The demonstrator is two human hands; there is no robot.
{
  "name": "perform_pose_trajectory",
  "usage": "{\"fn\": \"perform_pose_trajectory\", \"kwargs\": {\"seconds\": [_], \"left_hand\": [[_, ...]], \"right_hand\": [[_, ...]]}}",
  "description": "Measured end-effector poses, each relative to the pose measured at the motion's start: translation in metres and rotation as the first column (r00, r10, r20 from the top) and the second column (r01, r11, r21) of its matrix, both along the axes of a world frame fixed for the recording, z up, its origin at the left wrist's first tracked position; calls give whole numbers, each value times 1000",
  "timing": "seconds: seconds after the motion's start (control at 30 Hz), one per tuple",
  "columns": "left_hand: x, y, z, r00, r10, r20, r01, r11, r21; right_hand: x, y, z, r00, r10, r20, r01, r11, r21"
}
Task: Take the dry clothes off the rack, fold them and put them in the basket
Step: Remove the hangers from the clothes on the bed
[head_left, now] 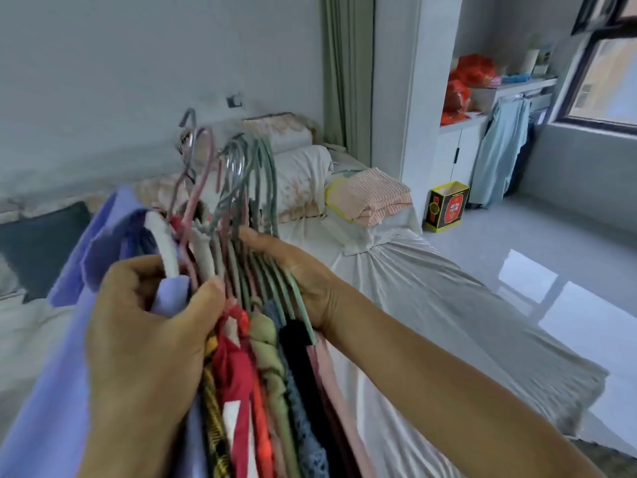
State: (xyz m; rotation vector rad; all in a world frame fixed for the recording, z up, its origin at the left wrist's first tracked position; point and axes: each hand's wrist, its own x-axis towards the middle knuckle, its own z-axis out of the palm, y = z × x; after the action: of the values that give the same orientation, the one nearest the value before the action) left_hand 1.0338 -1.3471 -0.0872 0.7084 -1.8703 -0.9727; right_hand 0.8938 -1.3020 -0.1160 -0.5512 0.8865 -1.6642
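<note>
Clamping the hangers [238,267] from both sides: left hand [144,326] curling round the near ones at the lilac shirt's [51,391] collar, thumb pressing into the bundle; right hand [303,288] cupping the green wires from the far side, fingers wrapping behind them. Probably bunching them this way for holding the hooks [220,160] together above the hands and the clothes [275,374] in one sheaf below, ready for laying on the bed [431,288] just beyond the right hand for folding. Seeing no rack and no basket anywhere. Losing the clothes' lower ends at the bottom edge, the hooks to blur, too smeared for counting, and the right fingertips behind the hangers.
</note>
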Motion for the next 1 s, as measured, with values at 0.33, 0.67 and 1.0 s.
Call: {"fn": "perform_pose_trajectory", "kwargs": {"seconds": [0.33, 0.67, 1.0], "left_hand": [[-209, 9, -189, 849, -404, 340, 163, 813, 558], [-353, 39, -338, 251, -918, 307, 497, 395, 773], [-440, -35, -444, -46, -925, 376, 655, 256, 711]], "right_hand": [[-206, 29, -168, 959, -167, -228, 271, 778, 567], [-349, 111, -313, 879, -110, -464, 465, 410, 785], [-291, 135, -397, 568, -343, -748, 662, -348, 663]]}}
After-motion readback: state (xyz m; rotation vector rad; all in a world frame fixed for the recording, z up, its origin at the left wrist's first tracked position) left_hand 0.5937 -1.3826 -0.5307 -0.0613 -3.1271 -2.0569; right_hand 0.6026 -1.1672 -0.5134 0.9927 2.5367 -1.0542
